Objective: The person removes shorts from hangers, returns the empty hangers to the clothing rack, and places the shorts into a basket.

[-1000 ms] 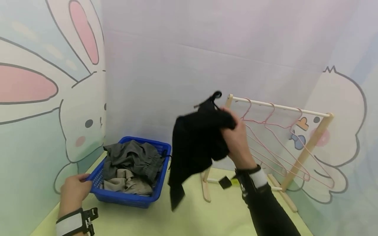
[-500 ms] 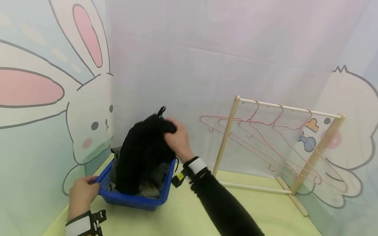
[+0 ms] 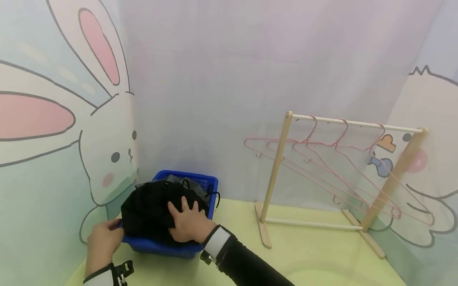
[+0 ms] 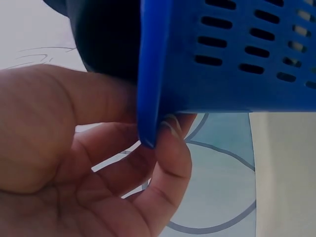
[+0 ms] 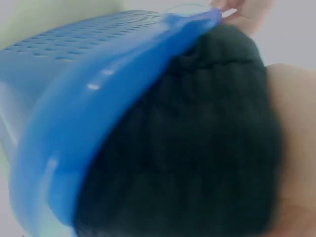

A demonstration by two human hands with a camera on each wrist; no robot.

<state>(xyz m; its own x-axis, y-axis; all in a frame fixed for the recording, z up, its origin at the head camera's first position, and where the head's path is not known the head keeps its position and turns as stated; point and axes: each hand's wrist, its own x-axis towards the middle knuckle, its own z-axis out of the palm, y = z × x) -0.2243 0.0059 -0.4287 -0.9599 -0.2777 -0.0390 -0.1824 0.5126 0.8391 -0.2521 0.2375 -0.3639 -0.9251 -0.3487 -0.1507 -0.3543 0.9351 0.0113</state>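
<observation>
A blue plastic basket point(image 3: 212, 183) stands at the left of the head view. Heaped inside is a black garment point(image 3: 148, 210) with gathered fabric, which covers most of the other clothes. My right hand point(image 3: 189, 223) presses down on the garment with its fingers spread. In the right wrist view the black cloth point(image 5: 192, 143) bulges up beside the basket's rim point(image 5: 79, 133). My left hand point(image 3: 103, 239) pinches the rim at the front left corner. Seen from the left wrist, the thumb and curled fingers point(image 4: 170, 158) close around the blue rim point(image 4: 152, 74).
Part of a grey garment point(image 3: 193, 186) shows behind the black one, and dark cords hang over the basket's right rim. To the right stands a wooden rack point(image 3: 277, 171) with several pink hangers point(image 3: 322, 161). Printed cloth walls surround the pale yellow table point(image 3: 304, 254).
My right hand has carried the black garment leftward from in front of the rack, lowered it into the basket and spread its fingers on it. My left hand has kept holding the rim.
</observation>
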